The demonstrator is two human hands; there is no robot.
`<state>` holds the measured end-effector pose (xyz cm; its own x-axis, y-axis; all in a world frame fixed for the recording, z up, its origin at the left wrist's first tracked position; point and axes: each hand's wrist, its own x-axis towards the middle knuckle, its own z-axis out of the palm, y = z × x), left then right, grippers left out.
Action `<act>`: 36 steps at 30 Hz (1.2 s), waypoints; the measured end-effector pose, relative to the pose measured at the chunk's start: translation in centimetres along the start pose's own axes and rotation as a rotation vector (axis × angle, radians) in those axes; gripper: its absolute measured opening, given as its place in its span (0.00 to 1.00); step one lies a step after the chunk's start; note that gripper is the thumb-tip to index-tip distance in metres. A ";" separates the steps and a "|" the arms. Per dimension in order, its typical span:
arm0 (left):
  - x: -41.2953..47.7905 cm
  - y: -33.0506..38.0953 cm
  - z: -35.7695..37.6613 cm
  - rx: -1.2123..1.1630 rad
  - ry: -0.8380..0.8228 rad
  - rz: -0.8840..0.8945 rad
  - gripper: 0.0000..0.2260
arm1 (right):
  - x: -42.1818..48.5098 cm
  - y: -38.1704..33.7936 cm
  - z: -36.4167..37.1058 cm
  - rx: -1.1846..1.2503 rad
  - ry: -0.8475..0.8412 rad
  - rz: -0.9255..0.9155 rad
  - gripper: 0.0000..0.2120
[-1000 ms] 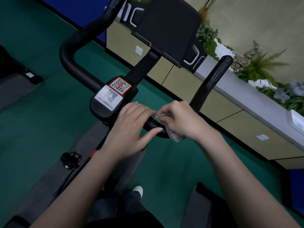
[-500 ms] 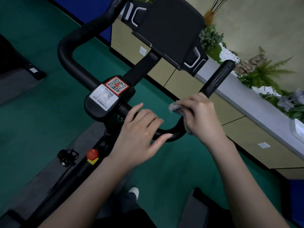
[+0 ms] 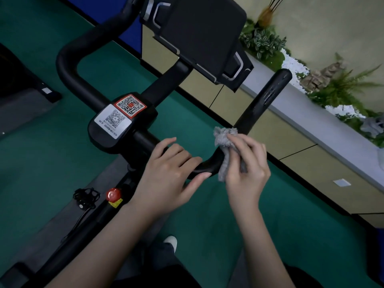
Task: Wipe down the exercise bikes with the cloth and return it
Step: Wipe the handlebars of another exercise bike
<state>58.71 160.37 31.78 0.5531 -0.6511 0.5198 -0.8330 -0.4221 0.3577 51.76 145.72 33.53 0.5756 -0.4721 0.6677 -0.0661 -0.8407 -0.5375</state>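
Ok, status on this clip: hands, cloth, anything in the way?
Left hand grips the handlebar near the bend. Right hand holds grey cloth against it. Nothing on the handlebar beyond the cloth.

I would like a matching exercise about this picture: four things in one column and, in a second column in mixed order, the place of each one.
Things
1. cloth
2. left hand
3. red knob
4. white sticker

Places
A. beside the pedal, lower than the handlebar
B. on the black housing at the middle of the handlebar
C. held by the right hand against the right bend of the handlebar
D. over the cross part of the handlebar, between the housing and the cloth

Pairs: 1-C, 2-D, 3-A, 4-B
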 end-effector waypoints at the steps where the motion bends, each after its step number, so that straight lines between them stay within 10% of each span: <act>1: 0.0 0.0 0.0 0.003 0.000 0.001 0.16 | 0.3 0.3 0.2 0.008 0.035 0.029 0.10; 24: 0.9 1.7 0.0 0.079 -0.086 -0.020 0.17 | -0.7 -0.1 3.0 0.503 0.555 0.840 0.09; 36: 0.8 1.7 0.0 0.092 -0.090 -0.015 0.17 | -2.0 0.2 3.5 0.641 0.476 0.994 0.07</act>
<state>57.79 159.13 32.83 0.5655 -0.6966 0.4415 -0.8246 -0.4855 0.2903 53.49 147.38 30.29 0.1483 -0.9820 -0.1167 0.1813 0.1430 -0.9730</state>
